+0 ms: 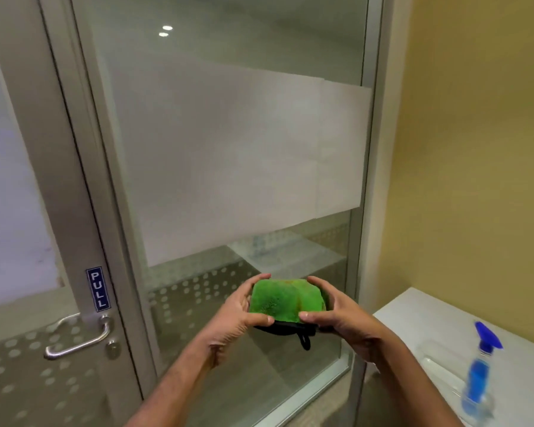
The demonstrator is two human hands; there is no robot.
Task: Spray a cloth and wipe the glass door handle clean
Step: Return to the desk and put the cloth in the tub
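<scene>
A folded green microfibre cloth [282, 299] with a black edge and loop is held in front of me at chest height. My left hand [239, 315] grips its left side and my right hand [336, 312] grips its right side. The metal lever handle [80, 340] of the glass door sits low on the left, well apart from both hands. A clear spray bottle [480, 374] with blue liquid and a blue trigger stands upright at the lower right.
A blue PULL sign [98, 288] is stuck on the door frame above the handle. A fixed glass panel [228, 149] with a frosted band fills the middle. The bottle stands on a white counter [413, 322] against a yellow wall [475, 149].
</scene>
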